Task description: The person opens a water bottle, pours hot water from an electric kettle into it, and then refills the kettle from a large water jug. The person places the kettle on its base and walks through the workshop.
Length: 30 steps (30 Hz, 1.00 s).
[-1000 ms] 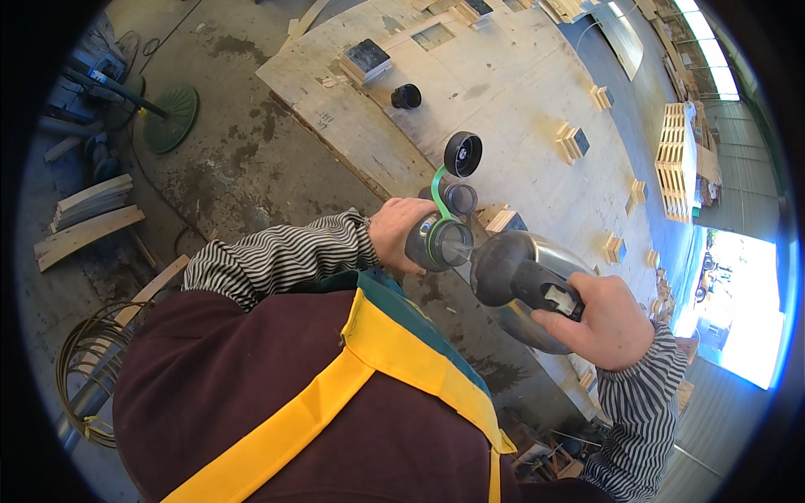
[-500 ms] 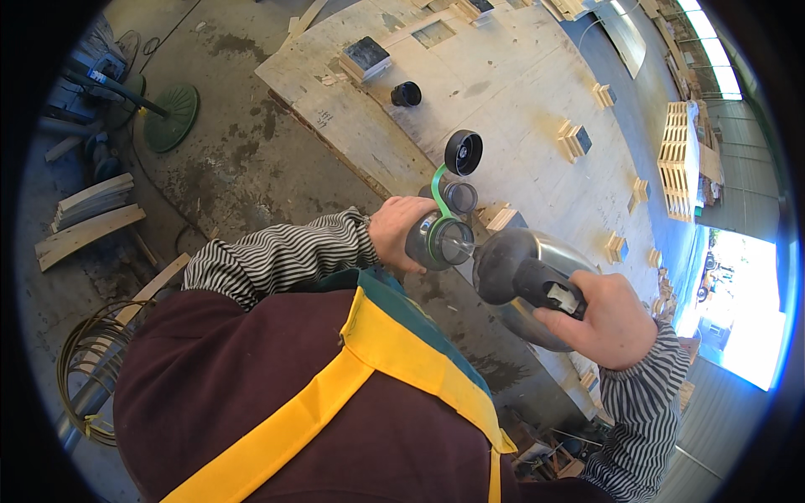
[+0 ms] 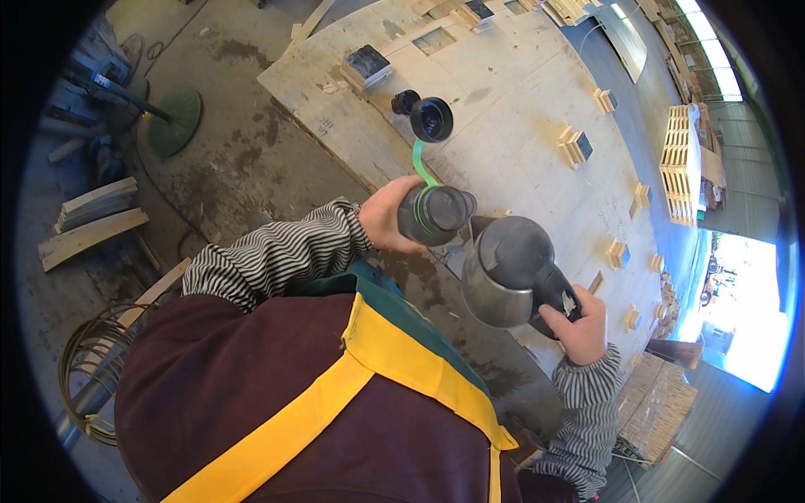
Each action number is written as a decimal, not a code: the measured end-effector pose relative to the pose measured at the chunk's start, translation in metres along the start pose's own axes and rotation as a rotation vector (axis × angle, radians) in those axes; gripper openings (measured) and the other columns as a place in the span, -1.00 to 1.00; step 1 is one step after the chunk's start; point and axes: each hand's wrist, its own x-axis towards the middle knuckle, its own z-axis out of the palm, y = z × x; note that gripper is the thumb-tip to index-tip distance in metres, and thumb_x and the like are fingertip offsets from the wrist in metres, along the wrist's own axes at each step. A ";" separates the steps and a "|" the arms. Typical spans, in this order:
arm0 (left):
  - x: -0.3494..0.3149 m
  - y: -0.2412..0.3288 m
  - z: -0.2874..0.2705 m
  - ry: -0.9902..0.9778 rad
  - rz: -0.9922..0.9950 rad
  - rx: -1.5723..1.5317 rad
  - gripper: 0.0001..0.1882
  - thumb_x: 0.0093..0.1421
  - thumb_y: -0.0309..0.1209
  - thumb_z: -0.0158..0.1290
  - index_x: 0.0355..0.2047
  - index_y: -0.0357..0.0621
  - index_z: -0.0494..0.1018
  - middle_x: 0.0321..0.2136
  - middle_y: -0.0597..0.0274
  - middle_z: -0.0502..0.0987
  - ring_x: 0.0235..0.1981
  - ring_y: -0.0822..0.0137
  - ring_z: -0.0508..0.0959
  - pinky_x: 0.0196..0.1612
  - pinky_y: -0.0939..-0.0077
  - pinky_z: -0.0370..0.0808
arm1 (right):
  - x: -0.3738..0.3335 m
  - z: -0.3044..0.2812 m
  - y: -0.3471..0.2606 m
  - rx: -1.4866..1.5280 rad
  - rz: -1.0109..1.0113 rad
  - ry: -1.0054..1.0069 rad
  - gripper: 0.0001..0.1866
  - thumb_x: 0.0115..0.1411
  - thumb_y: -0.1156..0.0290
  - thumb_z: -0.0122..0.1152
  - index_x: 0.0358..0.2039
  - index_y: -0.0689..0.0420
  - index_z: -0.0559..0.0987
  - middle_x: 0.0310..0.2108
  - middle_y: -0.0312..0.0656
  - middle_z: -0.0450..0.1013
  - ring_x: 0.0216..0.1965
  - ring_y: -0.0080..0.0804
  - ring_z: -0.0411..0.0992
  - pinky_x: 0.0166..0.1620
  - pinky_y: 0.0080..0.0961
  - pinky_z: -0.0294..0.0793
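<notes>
The left hand (image 3: pixel 387 220) grips an open bottle (image 3: pixel 434 215), the right hand (image 3: pixel 577 323) grips a kettle (image 3: pixel 506 272); pouring seems imminent, needing spout-to-mouth alignment.

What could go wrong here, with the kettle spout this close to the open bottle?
1. The bottle has a narrow mouth and is held in the air by the left hand, so a pour from the kettle may miss and spill.
2. The cap hangs on its green strap and might swing into the stream.
3. The right hand grips only the handle, so a heavy kettle might tip fast.
</notes>
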 end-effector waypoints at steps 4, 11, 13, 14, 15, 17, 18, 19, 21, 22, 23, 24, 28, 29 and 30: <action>0.010 -0.015 -0.014 0.007 -0.122 -0.117 0.17 -0.25 -0.25 0.52 0.28 -0.34 0.05 0.08 -0.07 0.38 0.14 0.10 0.42 0.22 0.29 0.33 | 0.008 0.019 0.038 0.283 0.118 0.127 -0.75 0.14 0.36 0.39 -0.31 0.27 0.57 -0.62 -0.39 0.39 -0.62 -0.70 0.30 -0.52 -0.66 0.30; 0.026 -0.063 -0.027 0.075 -0.217 -0.086 0.26 -0.20 -0.20 0.52 0.32 -0.39 -0.09 0.19 -0.15 0.26 0.25 0.07 0.31 0.30 0.27 0.24 | 0.041 0.029 0.064 0.226 0.271 0.146 -0.66 0.19 0.20 0.36 -0.44 0.23 0.52 -0.69 -0.39 0.35 -0.69 -0.68 0.28 -0.61 -0.61 0.24; 0.027 -0.077 -0.027 0.093 -0.233 0.021 0.24 -0.18 -0.22 0.50 0.33 -0.37 -0.09 0.21 -0.17 0.26 0.27 0.07 0.29 0.31 0.26 0.24 | 0.053 0.031 0.072 0.135 0.317 0.107 -0.64 0.18 0.18 0.37 -0.44 0.25 0.53 -0.70 -0.37 0.36 -0.69 -0.67 0.29 -0.61 -0.59 0.25; 0.027 -0.084 -0.026 0.099 -0.263 0.032 0.23 -0.18 -0.24 0.50 0.33 -0.37 -0.09 0.21 -0.16 0.27 0.27 0.07 0.30 0.31 0.26 0.24 | 0.059 0.032 0.077 0.073 0.327 0.087 -0.63 0.18 0.17 0.37 -0.44 0.26 0.53 -0.70 -0.36 0.36 -0.69 -0.66 0.29 -0.61 -0.59 0.25; 0.029 -0.091 -0.025 0.111 -0.268 0.050 0.22 -0.18 -0.26 0.49 0.33 -0.36 -0.09 0.21 -0.16 0.27 0.27 0.08 0.30 0.31 0.25 0.24 | 0.066 0.034 0.081 -0.019 0.297 0.080 -0.57 0.16 0.11 0.37 -0.46 0.29 0.54 -0.70 -0.30 0.38 -0.69 -0.62 0.31 -0.60 -0.52 0.28; 0.032 -0.105 -0.025 0.133 -0.285 0.058 0.21 -0.18 -0.30 0.48 0.33 -0.35 -0.08 0.20 -0.14 0.29 0.26 0.08 0.32 0.31 0.25 0.25 | 0.076 0.034 0.087 -0.111 0.270 0.021 -0.55 0.15 0.08 0.36 -0.46 0.29 0.55 -0.70 -0.27 0.38 -0.69 -0.60 0.31 -0.59 -0.48 0.30; 0.033 -0.111 -0.024 0.144 -0.298 0.047 0.20 -0.18 -0.32 0.48 0.33 -0.35 -0.08 0.20 -0.12 0.30 0.26 0.09 0.32 0.31 0.26 0.25 | 0.080 0.033 0.089 -0.204 0.296 0.001 -0.54 0.15 0.07 0.36 -0.46 0.30 0.55 -0.70 -0.26 0.38 -0.68 -0.59 0.32 -0.58 -0.46 0.31; 0.034 -0.117 -0.023 0.155 -0.310 0.041 0.19 -0.19 -0.34 0.47 0.33 -0.35 -0.07 0.19 -0.11 0.30 0.25 0.09 0.33 0.31 0.26 0.25 | 0.084 0.033 0.090 -0.214 0.294 -0.009 -0.51 0.14 0.03 0.35 -0.47 0.30 0.55 -0.70 -0.23 0.39 -0.67 -0.56 0.35 -0.57 -0.45 0.33; 0.035 -0.128 -0.023 0.160 -0.315 0.059 0.20 -0.20 -0.35 0.48 0.33 -0.32 -0.06 0.18 -0.09 0.32 0.25 0.09 0.34 0.30 0.26 0.26 | 0.088 0.033 0.088 -0.151 0.314 -0.054 -0.50 0.14 0.02 0.35 -0.47 0.31 0.54 -0.70 -0.23 0.40 -0.66 -0.55 0.38 -0.56 -0.45 0.34; 0.035 -0.133 -0.022 0.164 -0.316 0.071 0.20 -0.20 -0.35 0.49 0.34 -0.30 -0.06 0.18 -0.08 0.32 0.25 0.09 0.34 0.30 0.27 0.26 | 0.090 0.034 0.086 -0.156 0.345 -0.069 -0.50 0.14 0.02 0.35 -0.47 0.31 0.54 -0.70 -0.23 0.41 -0.65 -0.54 0.39 -0.56 -0.46 0.35; 0.035 -0.137 -0.022 0.164 -0.311 0.060 0.20 -0.21 -0.35 0.49 0.34 -0.29 -0.05 0.18 -0.08 0.32 0.25 0.09 0.35 0.30 0.27 0.27 | 0.093 0.034 0.083 -0.128 0.340 -0.079 -0.52 0.15 0.04 0.35 -0.46 0.29 0.53 -0.70 -0.26 0.40 -0.67 -0.57 0.37 -0.58 -0.50 0.32; 0.034 -0.142 -0.021 0.164 -0.304 0.050 0.20 -0.21 -0.35 0.49 0.34 -0.27 -0.05 0.18 -0.08 0.32 0.25 0.09 0.35 0.30 0.26 0.28 | 0.095 0.035 0.081 -0.117 0.340 -0.086 -0.54 0.17 0.06 0.34 -0.46 0.28 0.52 -0.70 -0.29 0.39 -0.68 -0.61 0.34 -0.59 -0.55 0.30; 0.032 -0.159 -0.017 0.180 -0.281 0.052 0.19 -0.21 -0.36 0.49 0.34 -0.22 -0.04 0.17 -0.08 0.33 0.25 0.08 0.35 0.29 0.25 0.29 | 0.107 0.039 0.070 -0.130 0.376 -0.118 -0.55 0.18 0.06 0.33 -0.43 0.26 0.52 -0.70 -0.32 0.38 -0.70 -0.63 0.32 -0.61 -0.58 0.29; 0.032 -0.162 -0.016 0.168 -0.289 0.033 0.18 -0.23 -0.34 0.50 0.32 -0.22 -0.01 0.15 -0.10 0.33 0.23 0.04 0.35 0.28 0.23 0.30 | 0.110 0.039 0.069 -0.123 0.368 -0.127 -0.54 0.18 0.05 0.33 -0.43 0.27 0.52 -0.70 -0.31 0.38 -0.70 -0.62 0.32 -0.61 -0.58 0.29; 0.031 -0.165 -0.015 0.172 -0.273 0.017 0.17 -0.26 -0.31 0.50 0.30 -0.22 0.02 0.14 -0.12 0.33 0.22 0.01 0.35 0.27 0.21 0.30 | 0.113 0.040 0.067 -0.135 0.376 -0.132 -0.53 0.18 0.04 0.33 -0.43 0.27 0.52 -0.70 -0.31 0.38 -0.70 -0.62 0.33 -0.61 -0.58 0.30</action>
